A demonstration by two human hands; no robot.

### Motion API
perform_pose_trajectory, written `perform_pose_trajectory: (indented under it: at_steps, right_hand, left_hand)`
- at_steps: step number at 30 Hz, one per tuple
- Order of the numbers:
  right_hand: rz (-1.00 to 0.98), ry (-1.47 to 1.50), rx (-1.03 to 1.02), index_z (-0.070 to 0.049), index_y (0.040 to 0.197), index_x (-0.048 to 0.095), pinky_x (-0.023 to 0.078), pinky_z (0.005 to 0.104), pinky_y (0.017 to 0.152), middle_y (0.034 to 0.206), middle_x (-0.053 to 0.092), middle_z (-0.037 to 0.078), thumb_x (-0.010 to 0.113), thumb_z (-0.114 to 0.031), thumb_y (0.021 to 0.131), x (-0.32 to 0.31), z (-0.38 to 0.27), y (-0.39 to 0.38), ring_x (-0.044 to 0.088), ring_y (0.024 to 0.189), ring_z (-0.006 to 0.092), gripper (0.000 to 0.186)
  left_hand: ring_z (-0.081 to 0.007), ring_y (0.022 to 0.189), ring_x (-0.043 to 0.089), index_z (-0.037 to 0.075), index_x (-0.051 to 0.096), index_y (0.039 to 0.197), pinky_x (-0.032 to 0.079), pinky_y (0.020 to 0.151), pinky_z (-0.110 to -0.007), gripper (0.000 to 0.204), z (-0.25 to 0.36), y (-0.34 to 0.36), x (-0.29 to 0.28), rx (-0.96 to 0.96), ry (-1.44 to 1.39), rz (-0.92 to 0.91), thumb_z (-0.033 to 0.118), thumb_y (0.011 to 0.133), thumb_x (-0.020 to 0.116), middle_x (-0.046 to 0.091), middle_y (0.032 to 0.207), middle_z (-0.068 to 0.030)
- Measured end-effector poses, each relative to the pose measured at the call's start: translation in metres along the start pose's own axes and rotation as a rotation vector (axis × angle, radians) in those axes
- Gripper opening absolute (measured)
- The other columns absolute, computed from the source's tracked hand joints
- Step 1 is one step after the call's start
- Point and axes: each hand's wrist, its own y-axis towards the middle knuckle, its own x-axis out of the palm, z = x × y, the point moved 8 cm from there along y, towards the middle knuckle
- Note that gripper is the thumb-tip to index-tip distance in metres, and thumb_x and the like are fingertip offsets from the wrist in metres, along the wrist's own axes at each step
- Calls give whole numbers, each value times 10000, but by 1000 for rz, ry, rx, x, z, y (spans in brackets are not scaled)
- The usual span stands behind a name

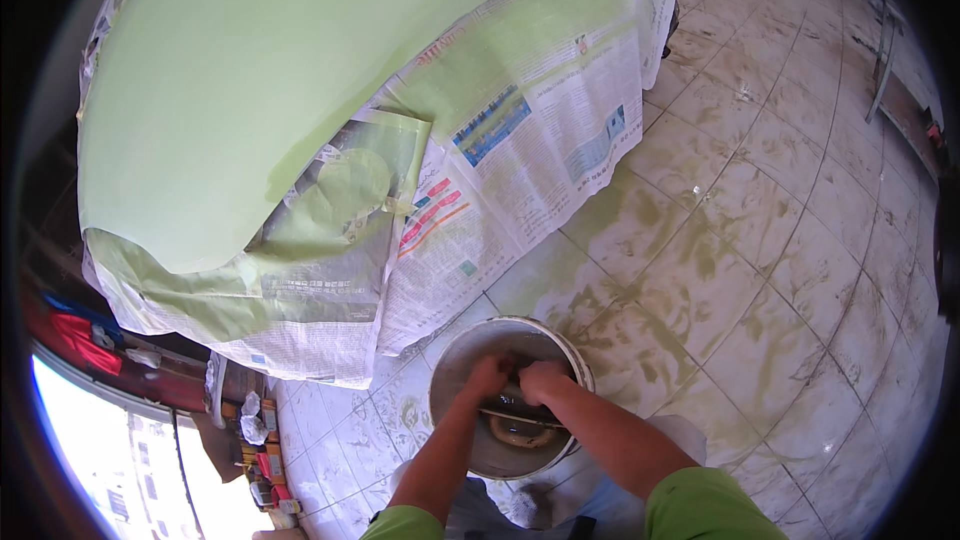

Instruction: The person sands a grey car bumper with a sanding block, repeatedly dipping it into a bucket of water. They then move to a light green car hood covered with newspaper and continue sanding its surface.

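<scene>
A round bucket (502, 334) stands on the tiled floor at the lower middle, with dark liquid in its bottom. Both hands are inside its rim, close together. My left hand (489, 377) is closed, its fingers curled toward the far wall. Beside it my right hand (544, 382) is closed too, bent into a fist. Something small and dark seems to lie between them, too shadowed to name. Below the hands a thin pale bar (522, 419) crosses the bucket, and under it shows a tan rounded shape (522, 431).
Beyond the bucket is a large light-green painted body panel (240, 90), its lower edge masked with newspaper (520, 160) that hangs near the bucket. Green-brown smears mark the floor tiles (770, 290). Boxes and bags (262, 440) sit at the lower left, beside a bright opening.
</scene>
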Motion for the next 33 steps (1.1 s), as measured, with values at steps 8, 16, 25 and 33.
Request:
perform_pose_trajectory:
  at_steps: [8,16,25,33]
  right_hand:
    - [111,-85,43,-122,1337,669,485,507,1070,1369,655,166,718,-352,879,10,8,14,619,1282,332,515]
    - [52,-60,128,-113,1315,691,512,480,1047,1355,684,136,772,-271,818,5,25,-6,651,1265,311,527]
    - [-30,-151,34,-103,1234,720,553,468,973,1252,727,130,902,-429,690,11,15,5,695,1151,314,660]
    - [-378,-65,-68,-90,1087,798,570,435,907,1147,766,107,881,-407,708,49,5,18,729,1035,290,500]
  left_hand:
    - [-439,1245,619,-9,672,1287,464,1081,-514,582,-56,6,83,-133,212,25,403,878,706,636,1324,-314]
    - [-316,1388,514,33,570,1440,391,1164,-464,802,-60,-16,89,-472,-509,-398,524,844,785,579,1470,-186]
    - [-308,1197,642,25,686,1285,454,1081,-472,667,-54,-24,65,-463,-574,-412,612,992,564,686,1291,-187]
    - [-332,1169,668,25,755,1166,477,1057,-472,504,-64,-8,93,-290,408,-412,459,980,582,717,1231,-209]
